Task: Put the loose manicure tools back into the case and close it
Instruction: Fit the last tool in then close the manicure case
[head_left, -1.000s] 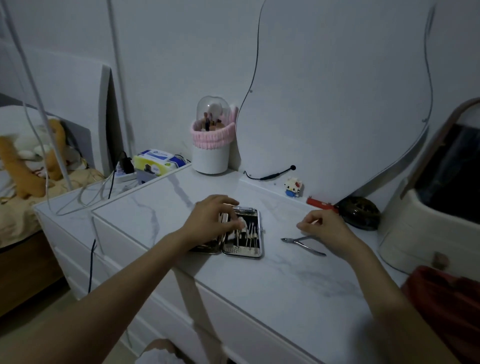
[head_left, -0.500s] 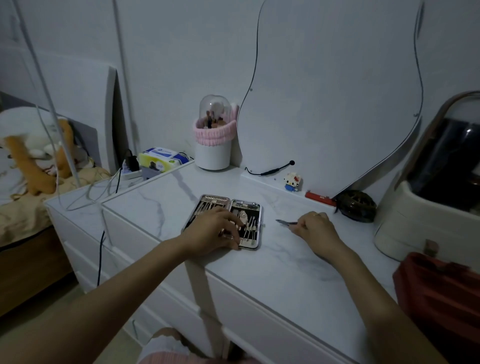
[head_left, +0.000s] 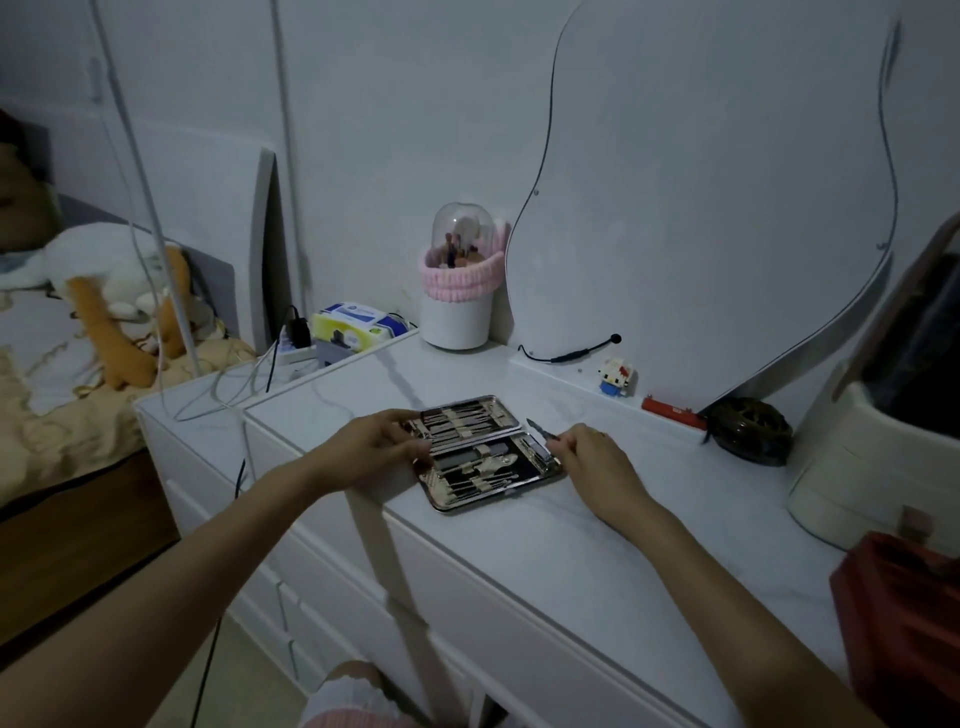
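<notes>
**Nippers at the open case, left hand steadying**

We see the manicure case (head_left: 480, 453) lying open and flat on the white marble-look dresser top (head_left: 545, 561), both halves up, metal tools strapped in rows inside. The left hand (head_left: 371, 451) rests on the case's left end; its fingers (head_left: 410, 435) are curled over the edge near the hinge line, gripping that end. The fingertips cover part of the left tool slots, so we cannot tell what sits under them.

The right hand (head_left: 592, 457) sits just beside the case's right end. Its fingers (head_left: 563, 441) are bent in a pinch around the handles of the cuticle nippers (head_left: 540, 430). The pointed tip of the nippers sticks out up and left of the fingertips, over the near right corner of the far half. It looks raised off the dresser top, though the dim view makes contact hard to judge.

Beyond the right fingers, against the mirror (head_left: 701, 208): a small block figure (head_left: 616, 375), a red item (head_left: 672, 412) and a dark round object (head_left: 750, 430). Beyond the left fingers stands a brush holder (head_left: 460, 291) with a pink band and clear dome.
</notes>
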